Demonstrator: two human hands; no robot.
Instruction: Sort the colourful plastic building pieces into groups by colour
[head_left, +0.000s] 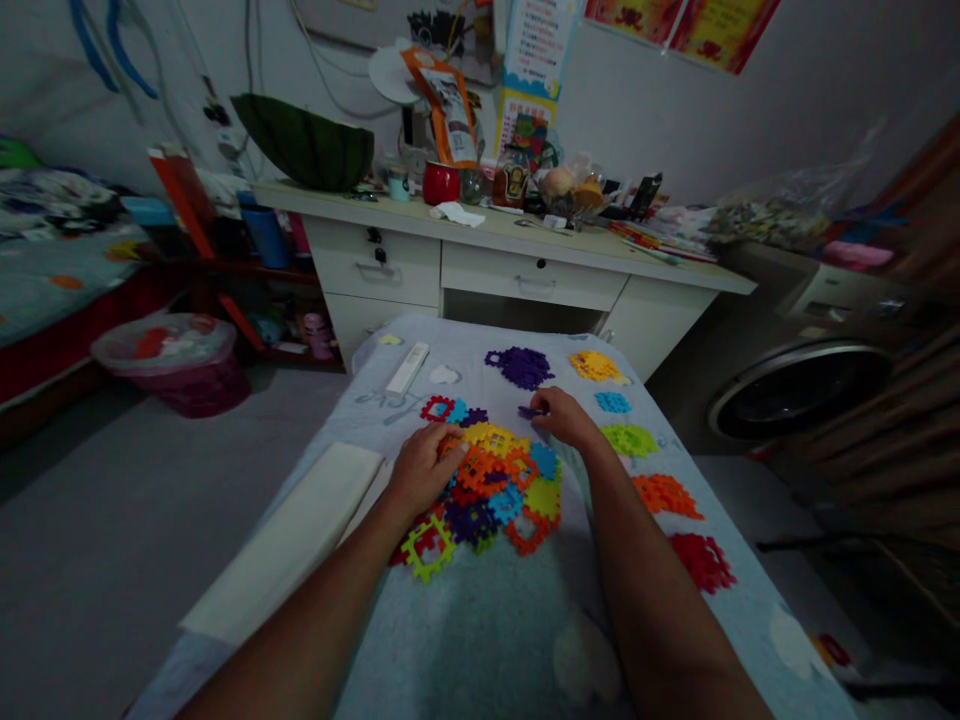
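A mixed pile of toothed plastic building pieces (487,470) in orange, yellow, blue, purple, red and green lies mid-table. My left hand (426,468) rests on the pile's left side, thumb and fingers apart and touching orange pieces. Beyond the pile on the right, my right hand (559,414) pinches a purple building piece (531,411) between thumb and fingers. Just past it sits a heap of purple pieces (523,367). Down the right side are separate groups of yellow (595,366), blue (613,402), green (630,440), orange (666,496) and red pieces (703,562).
A patterned cloth covers the table (495,630). A long white box (407,370) lies at its far left, and a pale flat panel (292,540) along its left edge. Behind stands a cluttered white desk (390,250); a washing machine (780,350) is at right, a pink bin (180,370) at left.
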